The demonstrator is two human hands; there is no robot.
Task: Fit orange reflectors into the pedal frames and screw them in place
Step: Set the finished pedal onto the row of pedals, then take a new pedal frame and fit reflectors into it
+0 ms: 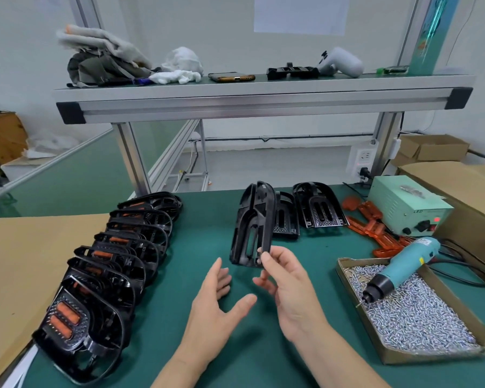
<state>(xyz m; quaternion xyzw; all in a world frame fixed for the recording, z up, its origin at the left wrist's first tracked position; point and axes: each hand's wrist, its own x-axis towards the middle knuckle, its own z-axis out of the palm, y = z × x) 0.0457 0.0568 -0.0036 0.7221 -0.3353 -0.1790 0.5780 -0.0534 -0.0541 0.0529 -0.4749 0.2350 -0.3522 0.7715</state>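
Black pedal frame is balancing upright, my right hand pinching only its near end, my left hand hovering open and empty, so it could be toppling to the worktop.

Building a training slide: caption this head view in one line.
Right hand pinches an empty pedal frame by its lower edge; left hand open nearby.

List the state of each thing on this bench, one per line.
Right hand: pinches the upright black plastic pedal frame.
That frame: slots empty, no reflector.
Left hand: open, empty.
Row of black pedal frames at left: orange reflectors fitted.
Teal electric screwdriver: lying on the screws.
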